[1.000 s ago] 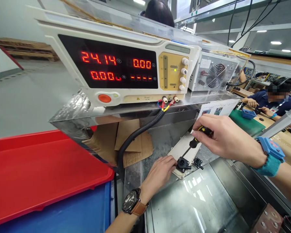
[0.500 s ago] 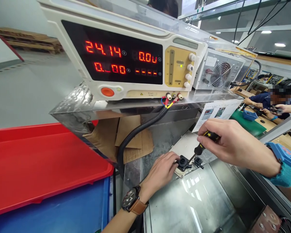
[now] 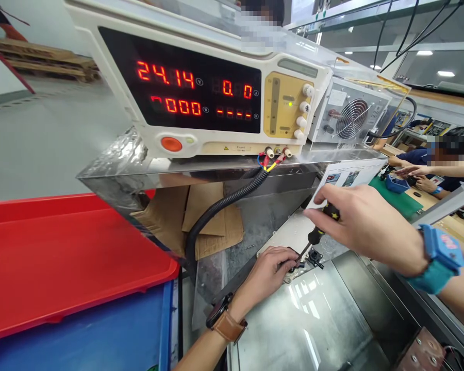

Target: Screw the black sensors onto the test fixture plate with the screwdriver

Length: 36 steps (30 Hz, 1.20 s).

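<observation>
Black screwdriver [image 3: 315,235]: right hand [image 3: 367,224] is gripping it, fingers closed, apparently for aiming. Left hand [image 3: 269,270], fingers bent, is partly covering black part [image 3: 301,265] at view's five o'clock, likely steadying; grip unclear.

A shiny silver metal shelf [image 3: 158,178] carries a white, boxy power supply [image 3: 201,93] with a black display and, to its right, a grey metal box [image 3: 346,116] with a round fan grille. Below, the dull grey bench [image 3: 259,224] bears flat brown cardboard [image 3: 206,214] and, farther right, a flat off-white plate [image 3: 286,234]. A small black plastic fitting [image 3: 315,257] sits by the plate's right edge, on plate or bench unclear.
</observation>
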### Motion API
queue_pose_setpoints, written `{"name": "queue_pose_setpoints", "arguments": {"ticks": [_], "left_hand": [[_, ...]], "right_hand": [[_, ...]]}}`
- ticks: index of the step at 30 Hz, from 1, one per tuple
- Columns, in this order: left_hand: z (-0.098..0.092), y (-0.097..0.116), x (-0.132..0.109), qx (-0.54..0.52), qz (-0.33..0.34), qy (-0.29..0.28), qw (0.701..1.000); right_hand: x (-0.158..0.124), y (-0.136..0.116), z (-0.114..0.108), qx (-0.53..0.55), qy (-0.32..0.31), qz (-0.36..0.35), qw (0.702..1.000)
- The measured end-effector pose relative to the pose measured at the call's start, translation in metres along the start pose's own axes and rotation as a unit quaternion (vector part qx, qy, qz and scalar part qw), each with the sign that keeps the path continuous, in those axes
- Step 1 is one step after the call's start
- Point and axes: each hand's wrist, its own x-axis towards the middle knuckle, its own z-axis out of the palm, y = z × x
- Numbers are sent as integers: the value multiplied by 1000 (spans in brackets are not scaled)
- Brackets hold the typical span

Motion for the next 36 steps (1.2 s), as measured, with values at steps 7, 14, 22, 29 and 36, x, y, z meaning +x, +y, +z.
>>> {"name": "queue_pose_setpoints", "arguments": {"ticks": [7, 14, 22, 29, 36], "left_hand": [[5, -14, -7, 14, 15, 10, 1000], [14, -34, -17, -6, 49, 50, 998], [8, -23, -20, -14, 26, 39, 999], [25, -28, -27, 6, 25, 125, 992], [31, -38, -34, 229, 61, 36, 971]], "right_hand": [[24, -39, -6, -125, -46, 14, 991], [48, -18, -3, -38, -96, -226, 969], [36, -6, -20, 131, -157, -208, 957], [24, -36, 41, 447, 141, 56, 881], [26, -67, 72, 519, 290, 124, 794]]}}
